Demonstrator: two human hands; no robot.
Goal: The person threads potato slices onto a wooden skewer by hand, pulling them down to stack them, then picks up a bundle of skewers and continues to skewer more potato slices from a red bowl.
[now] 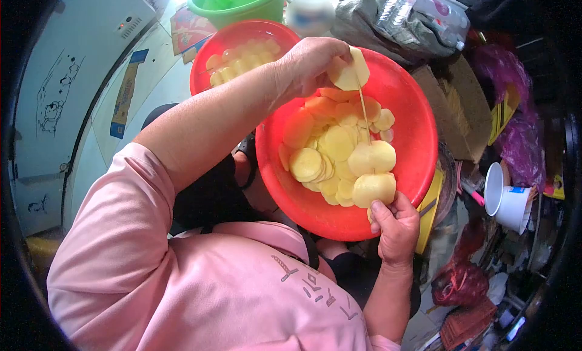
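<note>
Thin yellow rounds that look like potato slices (336,143) lie heaped in a large red basin (303,208). Above the heap, a thin wooden skewer (364,111) runs between my two hands. My left hand (312,63) pinches a single potato slice (350,72) at the skewer's far end. My right hand (397,225) is closed at the near end, its thumb against the lowest slices. Two groups of slices, a middle one (372,157) and a lower one (374,190), sit on the skewer. My right fingertips are partly hidden.
Behind my left forearm, a second red basin (203,63) holds more slices in rows. A green tub (239,11) stands behind it. To the right are a cardboard box (467,105), a white bucket (509,202) and a red mesh bag (461,284). A grey sack (370,32) holds plastic bottles.
</note>
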